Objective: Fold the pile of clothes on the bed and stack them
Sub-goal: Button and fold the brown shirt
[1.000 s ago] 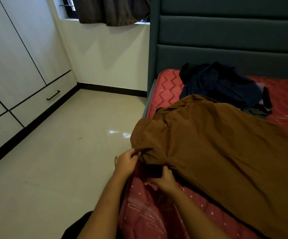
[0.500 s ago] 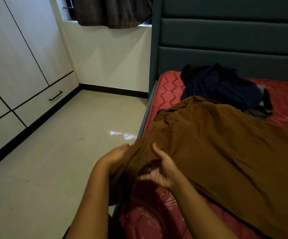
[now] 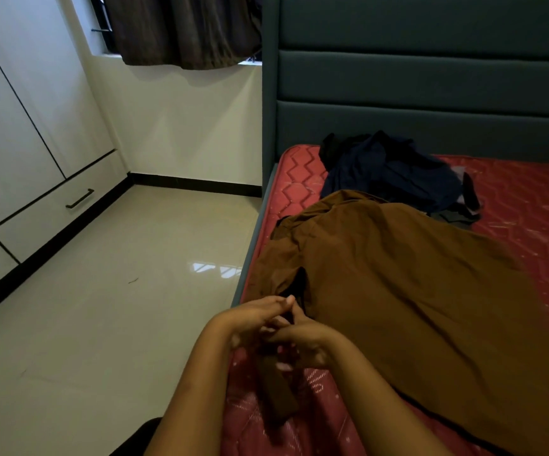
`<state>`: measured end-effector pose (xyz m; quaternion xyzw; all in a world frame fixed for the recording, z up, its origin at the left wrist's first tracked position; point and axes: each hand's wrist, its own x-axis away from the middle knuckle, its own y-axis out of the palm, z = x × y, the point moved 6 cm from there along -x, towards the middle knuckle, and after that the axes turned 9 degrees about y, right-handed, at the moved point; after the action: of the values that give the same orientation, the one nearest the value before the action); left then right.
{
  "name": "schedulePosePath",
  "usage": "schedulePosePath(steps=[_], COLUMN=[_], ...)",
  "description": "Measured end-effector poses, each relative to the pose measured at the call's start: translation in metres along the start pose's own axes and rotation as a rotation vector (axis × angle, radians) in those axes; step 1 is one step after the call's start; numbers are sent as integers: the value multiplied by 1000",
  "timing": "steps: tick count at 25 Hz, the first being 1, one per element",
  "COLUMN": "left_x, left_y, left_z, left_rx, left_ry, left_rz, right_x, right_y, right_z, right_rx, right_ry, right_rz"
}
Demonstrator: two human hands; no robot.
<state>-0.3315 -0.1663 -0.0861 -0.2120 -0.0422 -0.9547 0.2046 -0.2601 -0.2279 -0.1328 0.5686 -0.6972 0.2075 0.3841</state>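
Early stage of the folding task, head view. A brown garment point(image 3: 414, 307) lies spread out and unfolded across the red mattress point(image 3: 529, 199), its near-left part reaching the mattress's left border. Behind it, against the headboard point(image 3: 430, 93), a dark pile point(image 3: 391, 172) of crumpled clothes lies unsorted and touches the garment's far end. No folded item or stack is visible, so by this evidence nearly all the work remains: this piece, then the pile, then the stacking. The left hand point(image 3: 253, 315) and right hand point(image 3: 306, 340) meet at the garment's near-left corner, just inside the bed's edge. The right hand's fingers curl around the top of a narrow brown strip point(image 3: 279, 396), which trails toward the viewer over the mattress. The left hand's fingers reach across to touch the right hand; blur hides whether they grip the strip. Whether the strip is a tie or a sleeve cannot be told. Free mattress lies to the right of the garment and near the viewer. To the left, the floor point(image 3: 118, 307) separates the bed from the wardrobe point(image 3: 20, 126), and cloth near that border could slide off.
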Motion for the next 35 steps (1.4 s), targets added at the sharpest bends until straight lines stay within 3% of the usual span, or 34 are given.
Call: schedulePosePath(steps=[4,8,11,14,16,19,22,24,26,29,32,35], left_x=[-19,-35,-43,-44,-39,-36,-42,-52,-69,-101,-121,-127], left_y=[-15,-26,-32,-43,-53,-69,-77,-80,-77,-51,-25,-36], left_z=[-3,-25,-43,-58,-63,-56,-43,-43,-44,-42,-35,-35], left_rx=[420,821,945,983,923,784,618,461,137,-408,-623,-673], left_ry=[197,222,171,130,107,131,172,179,207,249,225,150], left_rz=[287,495,669,795,865,983,1049,1052,941,689,588,636], right_x=[5,0,-15,-25,-27,-5,30,36,32,15,-12,-28], right_y=[-33,-26,-12,-12,-29,-70,-143,-195,-219,-224,-205,-177], right_z=[-32,-21,8,0,-24,-86,-141,-132,-98,-44,-1,-1], right_rx=[-67,422,953,1135,992,563,-206,-676,-646,-507,-202,-80], right_ry=[-59,92,104,13,39,-4,-291,-407,-346,-255,-131,-125], right_rz=[58,70,416,602,466,148,284,425,561,625,606,545])
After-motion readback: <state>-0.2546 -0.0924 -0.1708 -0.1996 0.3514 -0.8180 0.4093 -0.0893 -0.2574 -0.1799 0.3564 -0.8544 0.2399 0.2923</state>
